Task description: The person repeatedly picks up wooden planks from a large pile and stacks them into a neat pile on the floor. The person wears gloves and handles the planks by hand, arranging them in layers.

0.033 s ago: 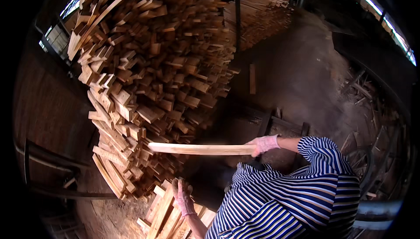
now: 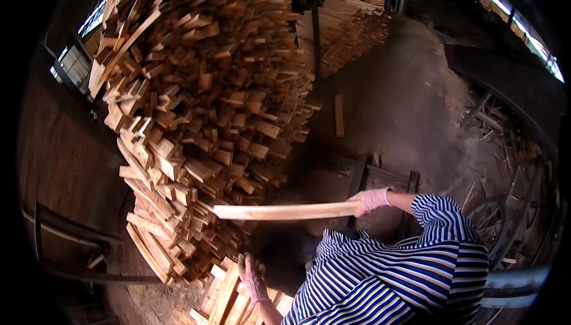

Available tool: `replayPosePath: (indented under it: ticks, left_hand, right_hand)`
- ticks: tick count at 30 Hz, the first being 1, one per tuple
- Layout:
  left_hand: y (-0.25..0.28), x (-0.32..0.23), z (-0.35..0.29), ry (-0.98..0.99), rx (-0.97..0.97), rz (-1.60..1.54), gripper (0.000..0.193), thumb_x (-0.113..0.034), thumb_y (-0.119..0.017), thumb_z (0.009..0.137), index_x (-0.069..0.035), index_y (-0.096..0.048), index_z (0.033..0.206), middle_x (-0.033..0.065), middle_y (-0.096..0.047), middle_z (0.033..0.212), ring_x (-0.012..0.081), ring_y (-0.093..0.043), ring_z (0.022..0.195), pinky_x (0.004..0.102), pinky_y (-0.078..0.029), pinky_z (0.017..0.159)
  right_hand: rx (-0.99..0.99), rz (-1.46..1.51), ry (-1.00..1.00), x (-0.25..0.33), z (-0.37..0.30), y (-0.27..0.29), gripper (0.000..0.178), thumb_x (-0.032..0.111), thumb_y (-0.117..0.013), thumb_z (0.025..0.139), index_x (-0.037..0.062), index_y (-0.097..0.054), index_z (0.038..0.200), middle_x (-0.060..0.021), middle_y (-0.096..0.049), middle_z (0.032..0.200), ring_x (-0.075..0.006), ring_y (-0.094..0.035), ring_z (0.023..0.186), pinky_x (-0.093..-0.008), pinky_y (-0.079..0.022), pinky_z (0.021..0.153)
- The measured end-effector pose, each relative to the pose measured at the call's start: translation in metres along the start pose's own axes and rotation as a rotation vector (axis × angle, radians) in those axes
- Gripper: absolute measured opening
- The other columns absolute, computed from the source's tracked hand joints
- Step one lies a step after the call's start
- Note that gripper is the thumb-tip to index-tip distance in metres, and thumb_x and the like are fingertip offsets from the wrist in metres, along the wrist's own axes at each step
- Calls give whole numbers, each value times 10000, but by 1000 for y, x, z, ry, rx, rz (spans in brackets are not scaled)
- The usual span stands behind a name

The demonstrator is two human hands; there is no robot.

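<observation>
Right hand (image 2: 372,201) has its grip wrapped round one end of a pale plank (image 2: 285,212), other end out by the ragged edge of the tall wood stack (image 2: 238,99). Left hand (image 2: 254,283) is by the low board pile (image 2: 225,294), can't tell its grip. Decent open floor (image 2: 398,87) right of the stack.

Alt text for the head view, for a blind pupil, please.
A pink-gloved right hand holds a long, pale wooden board by one end near a tall brown wood pile; the pink-gloved left hand is by pale planks.
</observation>
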State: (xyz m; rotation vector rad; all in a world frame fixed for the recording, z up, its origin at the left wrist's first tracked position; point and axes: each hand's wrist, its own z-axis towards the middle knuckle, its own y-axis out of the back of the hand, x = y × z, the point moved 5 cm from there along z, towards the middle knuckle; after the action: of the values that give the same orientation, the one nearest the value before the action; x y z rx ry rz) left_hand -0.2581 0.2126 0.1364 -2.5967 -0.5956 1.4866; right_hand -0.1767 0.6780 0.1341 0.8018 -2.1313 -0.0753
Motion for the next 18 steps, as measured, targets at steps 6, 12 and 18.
replayPosePath:
  ticks: [6,12,18]
  left_hand:
    - [69,40,19,47,43,160,224,-238,-647,993,-132,-535,1155,-14,-521,803,96,-507,617,258,-397,490]
    - [60,59,38,110,23,230,406,-325,-682,958,-107,-510,1255,46,-555,960,150,-559,758,319,-463,606]
    - [89,68,41,109,4,263,591,-411,-718,922,-82,-486,1354,106,-590,1117,203,-611,899,379,-529,721]
  right_hand:
    - [95,203,-301,-33,-58,-57,479,203,-753,790,189,-647,1257,3,-694,784,-109,-624,617,-308,-519,534]
    - [32,-897,387,-121,-45,-107,226,306,-747,752,117,-723,874,-96,-739,821,-276,-709,758,-438,-546,631]
    - [-502,7,-672,-202,-43,-62,421,361,-838,665,64,-762,954,-133,-748,854,-288,-713,763,-450,-555,662]
